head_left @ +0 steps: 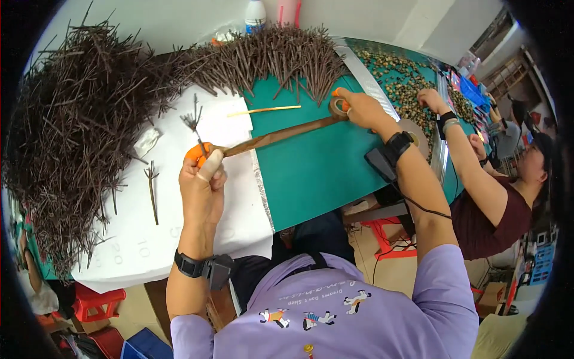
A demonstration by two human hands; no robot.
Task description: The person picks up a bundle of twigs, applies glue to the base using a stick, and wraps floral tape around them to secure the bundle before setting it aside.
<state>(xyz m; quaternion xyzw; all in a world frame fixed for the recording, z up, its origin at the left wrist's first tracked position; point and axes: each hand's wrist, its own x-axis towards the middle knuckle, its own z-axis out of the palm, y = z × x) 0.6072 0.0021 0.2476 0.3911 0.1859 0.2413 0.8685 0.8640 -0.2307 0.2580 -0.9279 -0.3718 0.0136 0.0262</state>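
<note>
My left hand (204,176), with orange and pale finger covers, is closed in a pinch on the stem of a small dark branched twig (192,122). A strip of brown tape (284,134) stretches taut from these fingers to a brown tape roll (338,108). Gripping that roll is my right hand (366,112), over the green mat, also with orange finger covers. A single twig (153,194) lies on the white sheet (239,197), left of my left hand. Beyond the tape lies a thin pale stick (264,110).
Large heaps of dark twigs (78,131) cover the left and far side of the green mat (317,179). A crumpled white piece (146,142) lies beside them. To the right, a co-worker's hand (433,100) reaches over scattered small brown-yellow pieces (399,84). A white bottle (255,16) stands behind.
</note>
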